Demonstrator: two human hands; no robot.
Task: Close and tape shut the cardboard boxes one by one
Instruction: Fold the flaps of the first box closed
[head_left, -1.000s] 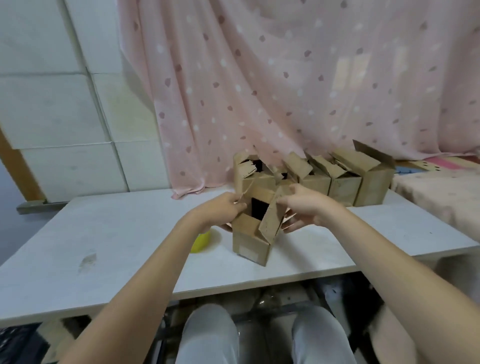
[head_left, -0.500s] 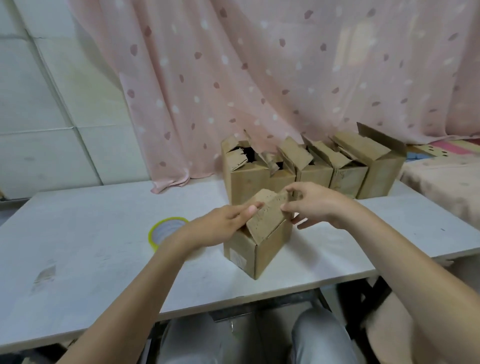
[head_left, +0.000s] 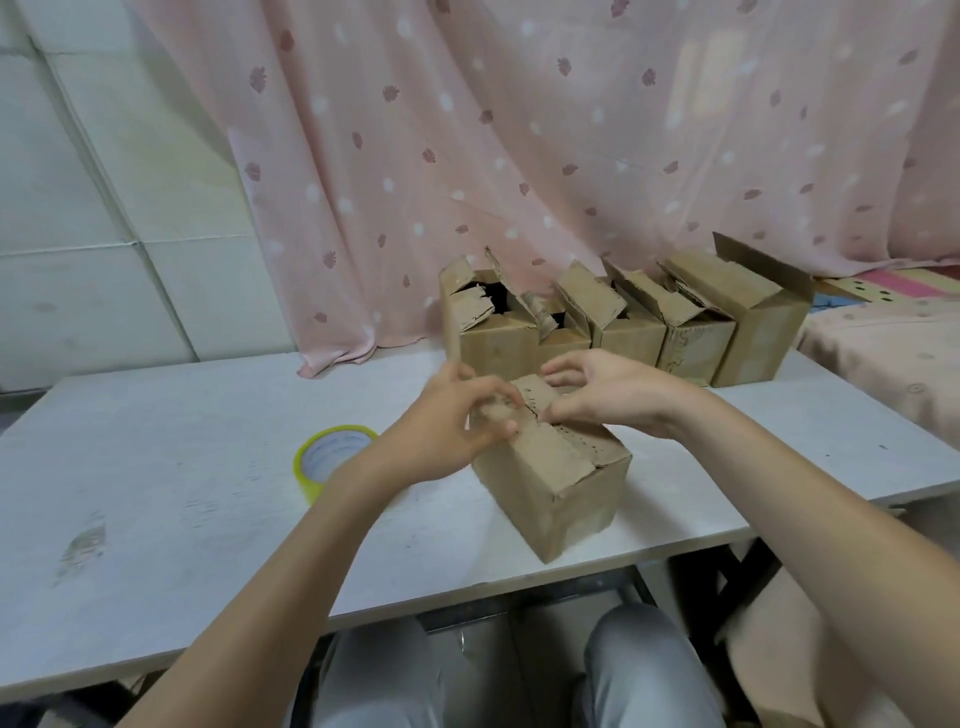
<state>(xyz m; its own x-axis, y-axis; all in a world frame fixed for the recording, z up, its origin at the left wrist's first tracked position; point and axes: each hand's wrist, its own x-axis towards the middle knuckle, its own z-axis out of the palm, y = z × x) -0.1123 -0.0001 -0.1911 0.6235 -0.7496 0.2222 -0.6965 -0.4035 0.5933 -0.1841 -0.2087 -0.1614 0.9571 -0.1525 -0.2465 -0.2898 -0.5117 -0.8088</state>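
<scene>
A small cardboard box (head_left: 553, 486) stands on the white table (head_left: 171, 467) in front of me, turned at an angle, its top flaps folded down flat. My left hand (head_left: 452, 423) rests on the left top flap with bent fingertips; it is blurred. My right hand (head_left: 610, 395) presses its spread fingertips on the right flap beside the centre seam. A yellow-rimmed roll of clear tape (head_left: 332, 452) lies flat on the table just left of my left wrist, partly hidden by my forearm.
Several more cardboard boxes (head_left: 628, 327) with raised, torn flaps stand in a row at the table's back edge against a pink curtain (head_left: 519, 156). A covered bed (head_left: 883, 358) adjoins the table on the right. My knees show under the front edge.
The box's flaps went from standing open to folded flat. My hands pushed them down and now lie on top. The view shifted, and the tape roll came into sight.
</scene>
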